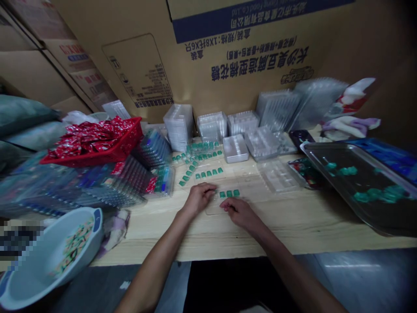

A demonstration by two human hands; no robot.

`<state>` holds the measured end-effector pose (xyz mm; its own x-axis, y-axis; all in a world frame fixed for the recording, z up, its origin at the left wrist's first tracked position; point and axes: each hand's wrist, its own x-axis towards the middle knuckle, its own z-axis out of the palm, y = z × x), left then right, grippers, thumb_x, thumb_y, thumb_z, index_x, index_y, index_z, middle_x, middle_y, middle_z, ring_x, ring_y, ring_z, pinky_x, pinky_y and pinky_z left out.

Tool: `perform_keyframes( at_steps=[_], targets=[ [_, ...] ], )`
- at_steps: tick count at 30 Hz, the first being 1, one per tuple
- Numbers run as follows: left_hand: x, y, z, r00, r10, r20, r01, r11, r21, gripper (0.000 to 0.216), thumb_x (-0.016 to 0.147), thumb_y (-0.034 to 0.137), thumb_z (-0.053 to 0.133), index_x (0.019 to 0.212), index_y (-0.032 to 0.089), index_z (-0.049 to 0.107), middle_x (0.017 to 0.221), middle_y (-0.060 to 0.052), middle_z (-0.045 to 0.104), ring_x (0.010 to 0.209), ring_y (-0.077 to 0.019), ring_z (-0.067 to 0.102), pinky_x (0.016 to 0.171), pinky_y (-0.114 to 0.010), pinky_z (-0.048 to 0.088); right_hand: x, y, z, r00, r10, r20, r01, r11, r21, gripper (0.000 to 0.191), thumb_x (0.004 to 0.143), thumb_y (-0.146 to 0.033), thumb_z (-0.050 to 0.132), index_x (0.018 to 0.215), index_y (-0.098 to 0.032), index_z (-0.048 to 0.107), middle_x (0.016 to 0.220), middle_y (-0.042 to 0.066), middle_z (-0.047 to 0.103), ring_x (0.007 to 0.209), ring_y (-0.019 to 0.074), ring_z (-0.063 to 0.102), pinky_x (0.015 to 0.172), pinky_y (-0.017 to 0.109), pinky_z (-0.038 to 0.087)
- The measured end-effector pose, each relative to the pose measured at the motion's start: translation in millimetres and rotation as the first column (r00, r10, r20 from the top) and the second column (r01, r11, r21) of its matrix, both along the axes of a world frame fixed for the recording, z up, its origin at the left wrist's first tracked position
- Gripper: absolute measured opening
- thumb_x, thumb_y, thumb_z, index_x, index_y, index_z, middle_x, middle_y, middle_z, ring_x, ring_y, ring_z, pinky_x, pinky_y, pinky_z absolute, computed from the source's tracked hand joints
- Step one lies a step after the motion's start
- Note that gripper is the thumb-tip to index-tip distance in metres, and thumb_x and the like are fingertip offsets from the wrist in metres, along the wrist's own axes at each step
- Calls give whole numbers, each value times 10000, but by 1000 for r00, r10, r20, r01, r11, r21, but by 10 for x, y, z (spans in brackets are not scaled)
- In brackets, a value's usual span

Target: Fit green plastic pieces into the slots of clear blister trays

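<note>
My left hand [198,199] lies curled on a clear plastic blister tray [213,208], and its fingertips reach towards a short row of green square pieces [229,193]. My right hand [238,213] rests on the same tray just below that row, with its fingers bent down. Neither hand clearly shows whether it holds a small piece. Further green pieces [208,172] stand in curved rows on clear trays above my hands. A metal tray [361,187] at the right holds clumps of green pieces [374,194].
The pale wooden table carries stacks of clear blister trays along the back, against a cardboard box. At the left stand a red basket of shiny red packets and a pale blue basin holding mixed pieces. Cloths lie at the right.
</note>
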<state>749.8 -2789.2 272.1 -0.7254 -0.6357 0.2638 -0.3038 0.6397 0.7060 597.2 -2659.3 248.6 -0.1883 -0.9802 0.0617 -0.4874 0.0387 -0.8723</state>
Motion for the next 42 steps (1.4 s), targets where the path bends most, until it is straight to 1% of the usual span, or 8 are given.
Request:
perform_keyframes(
  at_steps=[7,12,17,26,32,36,39,42],
  targets=[
    [-11,-35,-49,999,52,-11,-50,990,131,189,849,182,625,993,181,747,1001,-73,754,926,-187,689,872,-293,519,13,-30,-35,1000,-3,-7,3,1000,6,247,768,-58,501,826,-193,699,737,17,667,717,166,592,722,292,450],
    [-12,-34,-59,998,-12,55,2,984,176,158,852,220,617,922,187,755,939,-59,763,886,-191,692,850,-302,518,8,-27,1,1000,17,-11,-18,1000,-15,288,762,-33,482,829,-211,698,755,6,684,734,157,605,755,295,472],
    [66,-30,-51,999,-31,-43,43,952,303,207,857,256,618,996,174,749,1024,-85,757,952,-201,693,885,-316,517,-8,-21,7,1000,-7,-4,7,1000,-6,291,764,-34,492,843,-222,700,810,21,713,752,174,632,743,311,492],
    [134,43,-18,988,-108,114,105,994,28,183,863,231,642,1003,189,752,972,-85,739,885,-189,687,817,-291,516,29,-40,8,998,-55,-28,56,998,30,280,776,-33,503,851,-224,694,782,20,680,766,183,644,782,307,489],
    [140,202,-80,977,-10,212,49,983,-179,216,906,242,596,1061,209,743,971,-104,745,939,-232,678,869,-359,519,39,-46,-12,998,-60,-12,61,997,49,262,769,-50,507,856,-214,692,815,28,685,771,183,639,801,316,484],
    [209,361,-165,991,93,97,-71,975,-209,374,908,278,599,1276,216,624,1212,-123,680,1135,-250,609,980,-407,487,40,-42,15,983,-116,145,108,992,60,191,764,-118,527,827,-216,678,756,14,666,715,171,602,735,310,473],
    [241,462,-155,992,91,87,-66,965,-254,351,937,251,535,1274,212,623,1264,-129,649,1194,-269,551,1029,-457,437,20,-24,108,832,-212,513,168,977,132,156,780,-258,556,884,-209,663,746,22,656,632,165,581,618,301,463],
    [203,545,-18,991,108,85,-81,958,-276,309,935,215,514,1204,222,667,1282,-128,630,1192,-284,534,1030,-489,415,-17,-3,235,498,-223,838,202,970,139,287,811,-409,549,966,-186,644,818,87,687,742,221,656,685,364,516]
  ],
)
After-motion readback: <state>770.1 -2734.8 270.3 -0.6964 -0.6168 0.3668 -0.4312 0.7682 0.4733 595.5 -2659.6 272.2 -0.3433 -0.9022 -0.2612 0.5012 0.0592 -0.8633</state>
